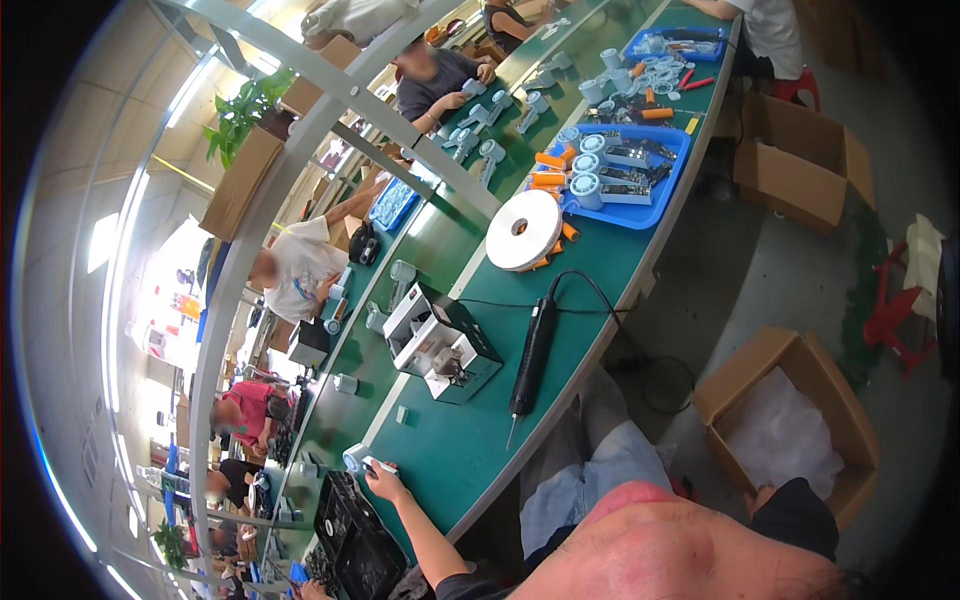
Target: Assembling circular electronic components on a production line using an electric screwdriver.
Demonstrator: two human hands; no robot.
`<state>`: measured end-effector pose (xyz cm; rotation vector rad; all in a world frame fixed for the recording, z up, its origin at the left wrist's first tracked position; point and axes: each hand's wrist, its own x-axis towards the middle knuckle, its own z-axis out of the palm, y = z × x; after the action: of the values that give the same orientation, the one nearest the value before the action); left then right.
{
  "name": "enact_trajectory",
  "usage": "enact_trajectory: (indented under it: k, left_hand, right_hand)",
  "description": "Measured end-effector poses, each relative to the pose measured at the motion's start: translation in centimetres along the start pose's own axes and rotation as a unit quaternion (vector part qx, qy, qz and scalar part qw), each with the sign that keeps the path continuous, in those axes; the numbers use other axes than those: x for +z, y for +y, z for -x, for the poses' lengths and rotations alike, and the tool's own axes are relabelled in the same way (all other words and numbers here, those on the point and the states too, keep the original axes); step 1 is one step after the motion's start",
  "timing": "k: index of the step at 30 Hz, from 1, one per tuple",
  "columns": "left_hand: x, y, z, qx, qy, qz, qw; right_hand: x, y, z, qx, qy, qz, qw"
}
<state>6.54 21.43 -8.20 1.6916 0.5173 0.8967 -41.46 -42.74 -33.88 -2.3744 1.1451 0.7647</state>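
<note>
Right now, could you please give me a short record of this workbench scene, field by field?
Setting: long green bench with several people seated along it.
Left hand: stretched onto the bench, fingers on a small white part, next to a pale blue round piece.
Right hand: not in view.
In front: black electric screwdriver lying on the bench, a black and white machine, a white tape roll.
Further along: blue tray of parts.
Floor: open cardboard box.

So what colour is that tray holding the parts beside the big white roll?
Blue tray, clearest in the head view.
</note>
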Motion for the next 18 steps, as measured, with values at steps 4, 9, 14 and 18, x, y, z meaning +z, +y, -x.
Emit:
enact_trajectory:
  k: [4,9,14,18]
  left_hand:
    - [-0.1,-0.2,-0.1,0.002,-0.007,0.007,1.0]
    - [-0.2,-0.4,-0.4,0.002,-0.002,-0.007,1.0]
    - [-0.2,-0.5,-0.4,0.004,0.003,-0.002,1.0]
    - [-0.1,-0.5,-0.3,0.008,0.008,-0.007,1.0]
  right_hand:
    - [1.2,0.3,-0.3,-0.003,0.02,-0.025,0.999]
    - [1.8,0.2,-0.5,0.0,0.039,-0.021,0.999]
    - [1.8,0.3,-0.7,0.01,0.031,-0.024,0.999]
    - [1.3,0.2,-0.5,0.018,0.017,-0.011,1.0]
